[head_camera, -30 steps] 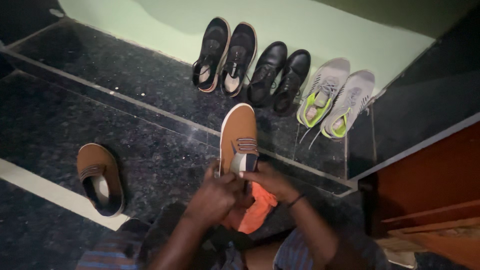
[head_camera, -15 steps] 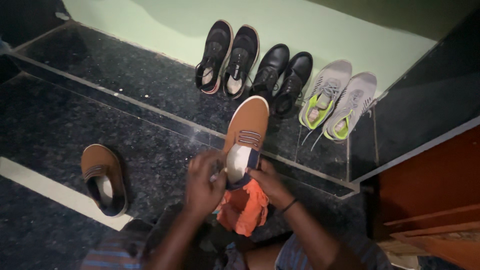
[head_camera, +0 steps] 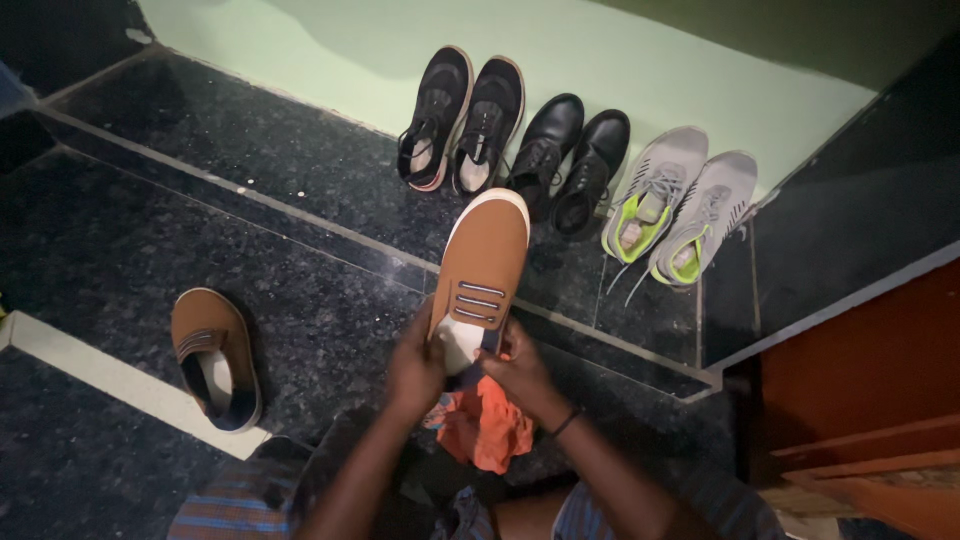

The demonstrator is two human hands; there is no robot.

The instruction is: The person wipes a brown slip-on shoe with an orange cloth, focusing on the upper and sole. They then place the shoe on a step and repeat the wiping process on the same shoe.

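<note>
Tan slip-on shoe [head_camera: 484, 268] w/ white sole edge is held up at centre of view, toe pointing away, heel end gripped from both sides. Left hand [head_camera: 415, 365] is closed round the heel's left side, fingers wrapped on the shoe. Right hand [head_camera: 520, 372] is closed on the right side of the heel, w/ an orange cloth [head_camera: 485, 425] bunched below both hands; whether the cloth is pinched by the right fingers can't be told. A dark band is worn at the right wrist.

Matching tan shoe [head_camera: 214, 355] is lying on the dark speckled stone floor [head_camera: 120, 230], well apart to the left, opening up. Along the pale green wall [head_camera: 640, 70], three pairs are lined up on a raised step: black mesh sneakers [head_camera: 460, 120], black leather shoes [head_camera: 565, 160], grey sneakers w/ lime lining [head_camera: 680, 205]. Reddish wooden furniture [head_camera: 860, 380] is seen at right. Striped cloth over the knees shows at bottom edge.
</note>
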